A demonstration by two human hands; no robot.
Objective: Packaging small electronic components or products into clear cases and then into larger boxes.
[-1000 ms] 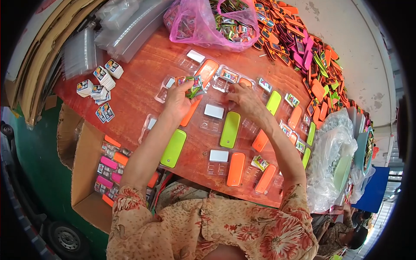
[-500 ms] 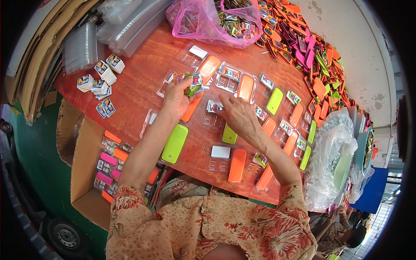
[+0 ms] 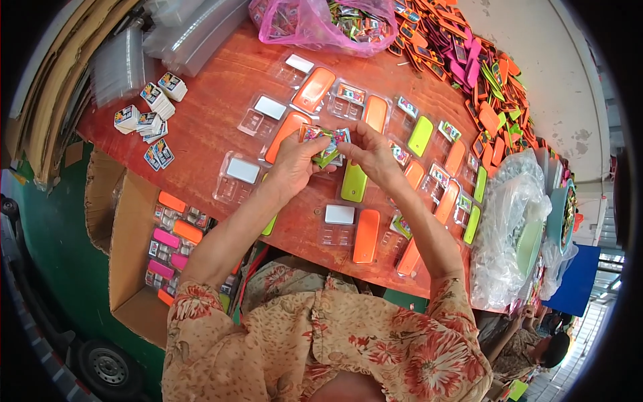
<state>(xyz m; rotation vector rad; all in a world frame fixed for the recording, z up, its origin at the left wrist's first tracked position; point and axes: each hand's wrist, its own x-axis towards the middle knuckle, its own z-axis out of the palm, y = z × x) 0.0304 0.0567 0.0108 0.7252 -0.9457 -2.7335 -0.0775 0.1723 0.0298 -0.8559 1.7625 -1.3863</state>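
My left hand (image 3: 297, 164) is closed round several small colourful packets (image 3: 325, 146), held above the red-brown table. The thumb and fingers of my right hand (image 3: 376, 155) pinch the edge of one packet at the right of the bunch. Below the hands lies a clear plastic tray with a lime green toy phone (image 3: 353, 182). To the left, an orange phone (image 3: 288, 136) sits in its tray, partly behind my left hand. A tray with a white card (image 3: 242, 170) lies beside my left forearm. Farther right, a lime green phone (image 3: 420, 136) has a packet in its tray.
A pink plastic bag (image 3: 281, 27) of packets stands at the back, beside a heap of toy phones (image 3: 469, 74). Card stacks (image 3: 157, 104) lie at left. An open carton (image 3: 137, 248) of filled trays stands below the table edge; crumpled clear plastic (image 3: 506, 228) is at right.
My right hand has moved up and left from a tray to the packets in my left hand and now grips one. The left hand has shifted right and down slightly.
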